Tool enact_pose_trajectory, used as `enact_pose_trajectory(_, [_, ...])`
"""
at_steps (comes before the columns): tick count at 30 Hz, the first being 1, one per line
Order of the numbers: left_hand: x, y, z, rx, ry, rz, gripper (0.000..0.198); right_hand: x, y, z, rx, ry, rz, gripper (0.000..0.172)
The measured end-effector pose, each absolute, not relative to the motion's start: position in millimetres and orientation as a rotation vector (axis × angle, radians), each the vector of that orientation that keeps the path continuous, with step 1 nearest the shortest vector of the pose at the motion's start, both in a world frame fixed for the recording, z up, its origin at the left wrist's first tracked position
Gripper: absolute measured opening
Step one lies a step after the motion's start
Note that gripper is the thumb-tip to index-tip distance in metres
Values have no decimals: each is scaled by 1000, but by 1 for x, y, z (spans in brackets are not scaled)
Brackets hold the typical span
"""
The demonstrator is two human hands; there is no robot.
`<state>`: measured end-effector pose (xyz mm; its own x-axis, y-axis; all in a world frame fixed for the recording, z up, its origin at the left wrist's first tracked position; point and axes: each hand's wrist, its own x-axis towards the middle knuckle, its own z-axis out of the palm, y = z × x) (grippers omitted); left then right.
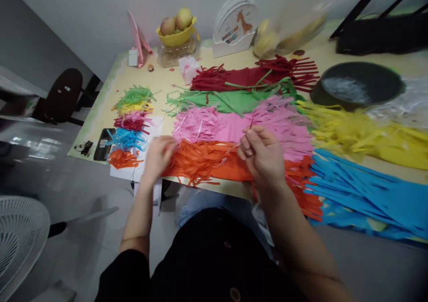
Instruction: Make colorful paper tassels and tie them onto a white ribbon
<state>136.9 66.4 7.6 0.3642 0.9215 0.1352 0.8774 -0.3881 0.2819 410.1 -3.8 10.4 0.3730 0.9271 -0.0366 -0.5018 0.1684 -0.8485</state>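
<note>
My right hand [262, 157] is closed in a pinch above the orange and pink fringed pieces. A thin dark red strip [252, 122] sticks up from its fingertips, and a pale thin string trails to their left. My left hand [160, 157] is curled at the left end of the orange fringed piece [230, 167]; what its fingers hold, if anything, I cannot make out. Beyond both hands lies the pink fringed piece [234, 127], with the green fringed piece [230, 101] and the dark red one [245, 76] behind it.
Small bundles of cut strips [129, 139] lie on white paper at left, beside a phone [103, 145]. Blue [374, 195] and yellow [377, 137] fringed pieces spread rightward near a dark bowl [361, 85]. A yellow fruit bowl [177, 36] stands behind; a fan [22, 244] is lower left.
</note>
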Motion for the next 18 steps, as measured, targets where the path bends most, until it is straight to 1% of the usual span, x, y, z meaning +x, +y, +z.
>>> enact_pose_trajectory(1, [115, 82, 11, 2404, 1813, 365, 26, 412, -4, 10, -906, -569, 1102, 39])
enact_pose_trajectory(3, [74, 109, 16, 2327, 1991, 286, 30, 413, -6, 9, -900, -575, 1116, 38])
enact_pose_trajectory(7, [34, 139, 14, 2276, 2040, 178, 26, 411, -7, 6, -883, -631, 1126, 31])
enact_pose_trajectory(10, [29, 149, 14, 2261, 2030, 289, 16, 411, -6, 5, -872, -625, 1123, 30])
enact_pose_trajectory(12, [24, 159, 21, 2234, 2057, 433, 16, 411, -5, 5, -869, -616, 1120, 29])
enact_pose_trajectory(13, [21, 165, 27, 2193, 2072, 587, 18, 411, -5, 5, -872, -619, 1117, 28])
enact_pose_trajectory(16, [9, 182, 48, 1908, 1978, 1296, 30, 411, -4, 3, -908, -667, 1099, 27])
enact_pose_trajectory(17, [8, 185, 55, 1792, 1895, 1486, 35, 411, -4, 2, -926, -688, 1089, 27])
enact_pose_trajectory(18, [9, 186, 61, 1690, 1806, 1606, 39, 411, -4, 2, -946, -712, 1078, 27])
